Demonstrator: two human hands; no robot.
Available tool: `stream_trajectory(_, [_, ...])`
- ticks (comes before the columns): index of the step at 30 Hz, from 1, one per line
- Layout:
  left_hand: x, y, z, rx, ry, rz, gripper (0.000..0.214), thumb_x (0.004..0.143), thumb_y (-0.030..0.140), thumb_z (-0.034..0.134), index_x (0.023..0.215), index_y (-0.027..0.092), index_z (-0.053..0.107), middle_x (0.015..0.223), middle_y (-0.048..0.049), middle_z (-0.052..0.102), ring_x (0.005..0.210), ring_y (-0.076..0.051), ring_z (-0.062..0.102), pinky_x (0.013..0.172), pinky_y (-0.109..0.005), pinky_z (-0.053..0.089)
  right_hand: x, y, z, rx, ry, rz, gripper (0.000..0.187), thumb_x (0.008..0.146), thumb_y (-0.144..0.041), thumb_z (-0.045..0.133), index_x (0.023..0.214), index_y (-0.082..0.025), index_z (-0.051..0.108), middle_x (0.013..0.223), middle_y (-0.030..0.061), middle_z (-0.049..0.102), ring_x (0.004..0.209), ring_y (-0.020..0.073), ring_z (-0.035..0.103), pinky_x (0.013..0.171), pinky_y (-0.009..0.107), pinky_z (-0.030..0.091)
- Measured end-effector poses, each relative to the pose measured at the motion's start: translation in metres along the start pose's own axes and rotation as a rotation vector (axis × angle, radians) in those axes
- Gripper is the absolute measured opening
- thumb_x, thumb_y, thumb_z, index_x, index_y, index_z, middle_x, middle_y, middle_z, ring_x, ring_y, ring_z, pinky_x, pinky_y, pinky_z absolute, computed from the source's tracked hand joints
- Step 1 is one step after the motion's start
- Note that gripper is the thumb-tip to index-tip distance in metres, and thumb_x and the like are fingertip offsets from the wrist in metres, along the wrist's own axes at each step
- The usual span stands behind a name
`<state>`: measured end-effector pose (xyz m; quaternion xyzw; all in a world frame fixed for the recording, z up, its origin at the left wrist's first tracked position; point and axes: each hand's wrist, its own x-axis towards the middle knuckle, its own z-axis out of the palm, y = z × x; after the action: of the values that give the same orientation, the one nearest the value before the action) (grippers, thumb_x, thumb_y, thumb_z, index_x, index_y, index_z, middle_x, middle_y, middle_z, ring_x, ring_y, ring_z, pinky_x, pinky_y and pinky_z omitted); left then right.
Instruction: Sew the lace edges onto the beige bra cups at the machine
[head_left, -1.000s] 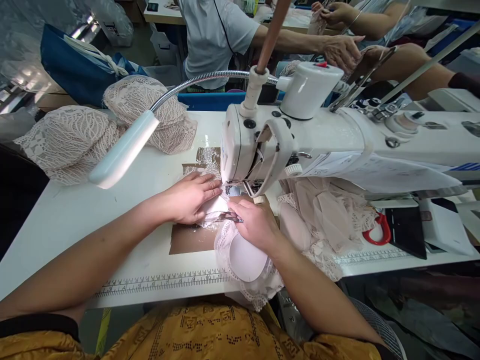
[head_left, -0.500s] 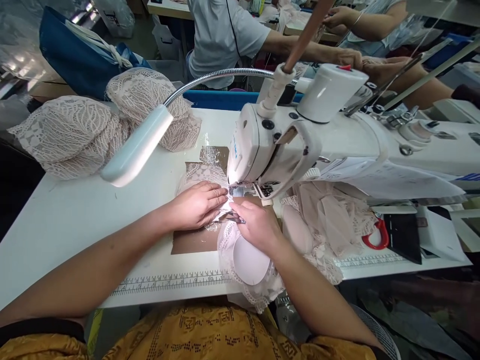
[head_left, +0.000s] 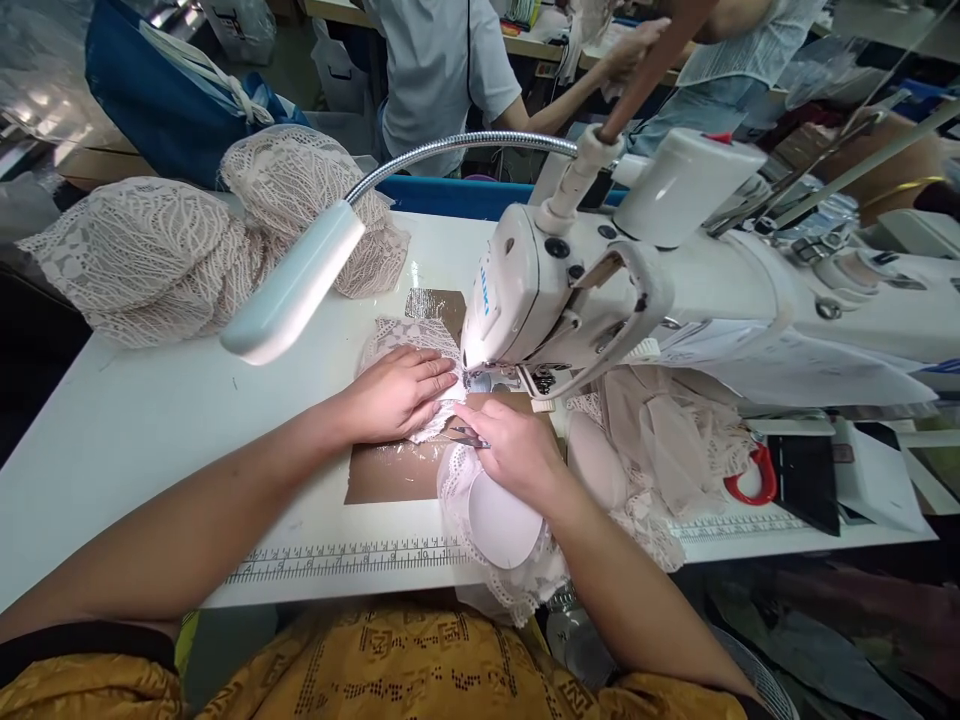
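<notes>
My left hand [head_left: 401, 394] lies flat, fingers stretched out, on a pale lace piece [head_left: 405, 332] beside the needle area of a white sewing machine [head_left: 517, 280]. Close by on the right, my right hand [head_left: 517, 450] is closed around small thread snips [head_left: 468, 437], whose blades point left. Its fingertips touch the lace edge just in front of the presser foot. Below that hand, a white moulded cup with lace trim [head_left: 504, 520] hangs over the table's front edge. The needle itself is hidden by the machine head.
Lace cups [head_left: 150, 260] are heaped at the left behind a lamp [head_left: 296, 285]. Right of the machine bed lie beige lace fabric [head_left: 667, 430], a red-handled tool [head_left: 757, 475] and a black pouch [head_left: 804, 480]. A ruler strip [head_left: 360, 558] runs along the front edge. Co-workers sit beyond.
The lace under my left hand has shifted slightly, its front edge now showing more beside the snips. My hands stay nearly in place. The view has tilted a little, and a co-worker's arms have moved.
</notes>
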<state>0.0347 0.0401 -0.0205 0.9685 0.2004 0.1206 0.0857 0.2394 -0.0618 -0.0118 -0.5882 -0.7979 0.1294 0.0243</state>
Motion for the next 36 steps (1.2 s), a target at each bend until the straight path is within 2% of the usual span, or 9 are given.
stream_trajectory(5, [-0.001, -0.001, 0.002, 0.001, 0.014, 0.004, 0.044, 0.094, 0.031, 0.043, 0.131, 0.011, 0.058, 0.133, -0.0141, 0.059, 0.125, -0.033, 0.05, 0.102, -0.052, 0.043, -0.001, -0.001, 0.003, -0.065, 0.033, -0.024, 0.052, 0.085, -0.02, 0.05, 0.136, -0.026, 0.055, 0.096, 0.005, 0.067, 0.083, 0.0187, 0.062, 0.065, 0.028, 0.041])
stream_trajectory(9, [-0.002, 0.003, 0.002, 0.015, -0.006, -0.029, 0.046, 0.094, 0.032, 0.044, 0.132, 0.01, 0.057, 0.136, -0.0151, 0.057, 0.127, -0.034, 0.048, 0.103, -0.052, 0.041, -0.002, -0.003, 0.003, -0.13, 0.052, 0.008, 0.049, 0.083, -0.017, 0.049, 0.131, -0.025, 0.06, 0.094, 0.0048, 0.068, 0.082, 0.0195, 0.062, 0.064, 0.029, 0.04])
stream_trajectory(16, [-0.004, 0.012, -0.001, 0.065, -0.049, -0.107, 0.052, 0.095, 0.039, 0.044, 0.136, 0.008, 0.052, 0.141, -0.0178, 0.051, 0.129, -0.037, 0.046, 0.105, -0.053, 0.039, 0.001, -0.004, 0.003, -0.176, 0.073, 0.099, 0.052, 0.082, -0.019, 0.049, 0.133, -0.027, 0.056, 0.107, 0.0045, 0.069, 0.079, 0.0204, 0.064, 0.062, 0.031, 0.04])
stream_trajectory(21, [-0.008, 0.011, -0.004, 0.054, -0.056, -0.114, 0.053, 0.095, 0.042, 0.045, 0.136, 0.009, 0.052, 0.143, -0.0192, 0.048, 0.13, -0.038, 0.044, 0.105, -0.054, 0.039, 0.0, -0.001, 0.002, -0.099, 0.128, 0.141, 0.048, 0.082, -0.02, 0.051, 0.128, -0.028, 0.06, 0.109, 0.0022, 0.071, 0.086, 0.0204, 0.064, 0.066, 0.029, 0.041])
stream_trajectory(25, [-0.011, 0.01, -0.009, 0.016, -0.042, -0.071, 0.051, 0.095, 0.043, 0.045, 0.133, 0.01, 0.055, 0.141, -0.0177, 0.05, 0.129, -0.037, 0.044, 0.104, -0.055, 0.039, -0.003, 0.001, 0.0, -0.024, 0.155, 0.153, 0.049, 0.082, -0.015, 0.048, 0.127, -0.029, 0.06, 0.111, 0.0002, 0.071, 0.087, 0.0185, 0.064, 0.069, 0.028, 0.043])
stream_trajectory(30, [-0.008, 0.01, -0.012, -0.023, 0.026, 0.072, 0.039, 0.096, 0.032, 0.045, 0.126, 0.011, 0.059, 0.135, -0.0141, 0.057, 0.126, -0.031, 0.048, 0.103, -0.046, 0.042, -0.003, 0.0, -0.002, -0.063, 0.102, 0.022, 0.052, 0.079, -0.012, 0.049, 0.129, -0.025, 0.06, 0.105, 0.002, 0.069, 0.083, 0.0175, 0.063, 0.065, 0.028, 0.042])
stream_trajectory(33, [-0.007, 0.009, -0.006, 0.004, -0.02, 0.183, 0.036, 0.096, 0.021, 0.043, 0.128, 0.012, 0.058, 0.136, -0.0113, 0.058, 0.125, -0.028, 0.05, 0.099, -0.042, 0.043, -0.002, -0.002, -0.001, -0.121, 0.074, -0.012, 0.048, 0.081, -0.012, 0.049, 0.125, -0.023, 0.063, 0.098, 0.0033, 0.067, 0.08, 0.0171, 0.062, 0.062, 0.028, 0.04])
stream_trajectory(36, [-0.007, 0.008, -0.002, 0.054, -0.077, 0.221, 0.035, 0.096, 0.02, 0.045, 0.127, 0.014, 0.059, 0.137, -0.0105, 0.057, 0.123, -0.028, 0.051, 0.093, -0.041, 0.044, -0.003, -0.004, -0.001, -0.158, 0.073, -0.002, 0.049, 0.082, -0.012, 0.048, 0.128, -0.025, 0.061, 0.097, 0.0037, 0.066, 0.08, 0.0169, 0.061, 0.062, 0.028, 0.04])
